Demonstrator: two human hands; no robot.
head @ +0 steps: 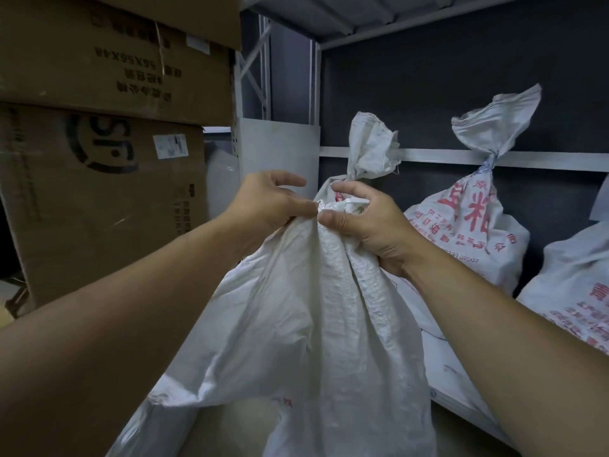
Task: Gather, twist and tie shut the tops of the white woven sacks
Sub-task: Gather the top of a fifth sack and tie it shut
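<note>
Forearms reach in from both sides to the near sack [313, 324], centre frame, top bunched. Left hand [267, 206] pinches the rim, forefinger lifted free; right hand [365, 222] curls round the gathered neck. Likely gathering stage: tuck stray folds, grip low, then twist. Cardboard boxes [99, 209] crowd the left, tied sacks [468, 225] sit just behind on the shelf [425, 156]. Open room lies toward the camera.

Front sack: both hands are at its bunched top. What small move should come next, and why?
Probably twist the gathered neck tighter. The right hand grips the front sack just under its bunched top, the left hand pinches it alongside, yet no tie shows, unlike the sack behind.
</note>
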